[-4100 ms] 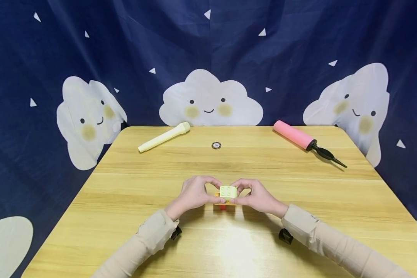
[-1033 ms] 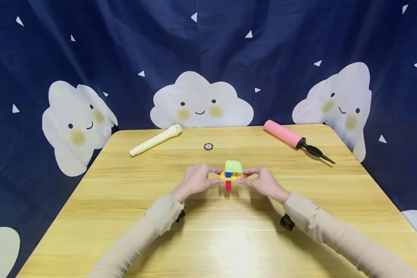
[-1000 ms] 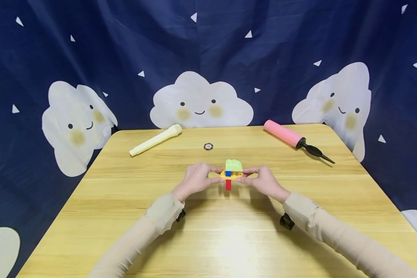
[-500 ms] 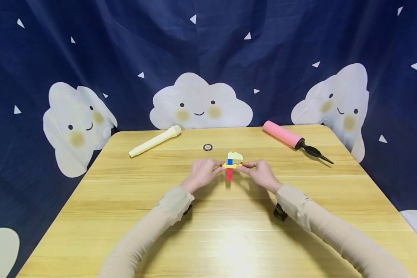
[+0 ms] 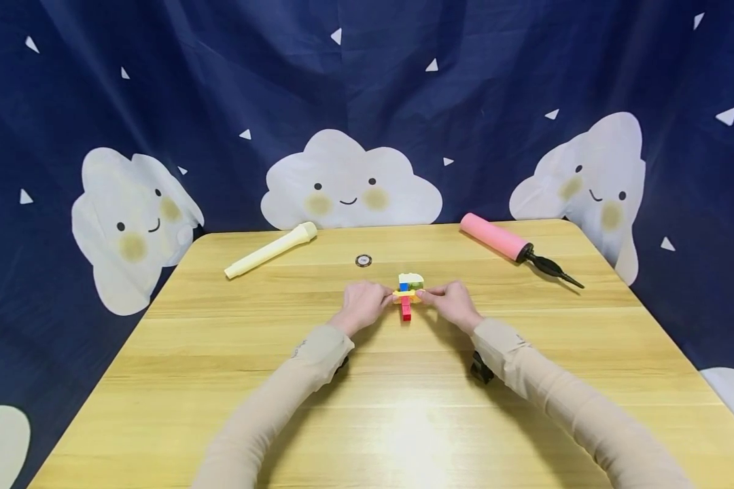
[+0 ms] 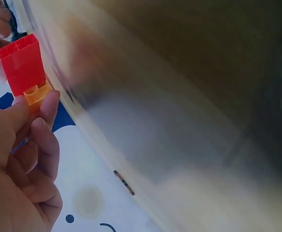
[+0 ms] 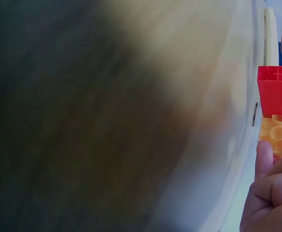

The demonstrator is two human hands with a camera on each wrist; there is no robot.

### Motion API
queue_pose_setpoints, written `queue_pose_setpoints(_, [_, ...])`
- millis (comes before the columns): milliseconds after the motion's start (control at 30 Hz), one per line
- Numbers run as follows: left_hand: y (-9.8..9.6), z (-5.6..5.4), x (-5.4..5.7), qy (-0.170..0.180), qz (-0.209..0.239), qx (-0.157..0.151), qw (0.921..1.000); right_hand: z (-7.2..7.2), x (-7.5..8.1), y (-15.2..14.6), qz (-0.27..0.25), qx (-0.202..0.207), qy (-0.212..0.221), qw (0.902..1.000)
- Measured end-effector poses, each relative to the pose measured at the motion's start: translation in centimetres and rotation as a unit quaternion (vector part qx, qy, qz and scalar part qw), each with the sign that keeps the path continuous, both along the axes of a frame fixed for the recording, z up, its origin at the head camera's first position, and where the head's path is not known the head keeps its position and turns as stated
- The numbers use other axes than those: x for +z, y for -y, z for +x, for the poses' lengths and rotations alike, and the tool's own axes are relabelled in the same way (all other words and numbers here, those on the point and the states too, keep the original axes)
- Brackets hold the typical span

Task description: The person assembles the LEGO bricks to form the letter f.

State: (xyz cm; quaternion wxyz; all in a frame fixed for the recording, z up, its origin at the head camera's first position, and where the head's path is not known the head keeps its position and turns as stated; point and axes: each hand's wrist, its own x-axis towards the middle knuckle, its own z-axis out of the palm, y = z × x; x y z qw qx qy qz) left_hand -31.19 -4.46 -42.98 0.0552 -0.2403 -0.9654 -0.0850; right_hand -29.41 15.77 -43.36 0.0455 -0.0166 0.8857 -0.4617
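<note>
A small toy-brick assembly is held between both hands at the middle of the table in the head view. Its pale yellow-green brick (image 5: 410,278) is uppermost, with a blue brick (image 5: 404,287) beneath. Below these runs a yellow-orange plate (image 6: 38,96), and a red brick (image 6: 22,65) sticks out from its underside. My left hand (image 5: 362,304) pinches the left end of the plate between thumb and fingers. At the other end, my right hand (image 5: 455,305) pinches the plate likewise. The hollow end of the red brick faces the wrist cameras.
Near the back left of the wooden table (image 5: 251,373) lies a cream microphone-shaped stick (image 5: 270,250). A dark-rimmed round chip (image 5: 363,260) rests behind the assembly. A pink hand pump (image 5: 495,235) with a black nozzle end lies at the back right. Patterned blue cloth (image 5: 232,68) hangs behind.
Both hands have carried the brick assembly away from the body, toward the back of the table. It has tilted, and the red brick's end now points toward me.
</note>
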Motion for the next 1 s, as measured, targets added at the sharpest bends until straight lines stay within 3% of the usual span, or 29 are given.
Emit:
queue_pose_setpoints(267, [-0.2,-0.04,-0.71,0.0,-0.012,0.004,0.9999,0.07,-0.44,0.1,0.008,0.012,0.006,0.9999])
queue_pose_setpoints(600, [-0.26,0.44,-0.59,0.012,-0.029,0.011,0.9995,0.27,-0.41,0.27,0.027,0.023,0.021,0.9992])
queue_pose_setpoints(1000, [-0.2,0.7,-0.41,0.021,-0.027,0.01,0.9993,0.28,-0.57,-0.2,0.015,0.032,0.031,0.9989])
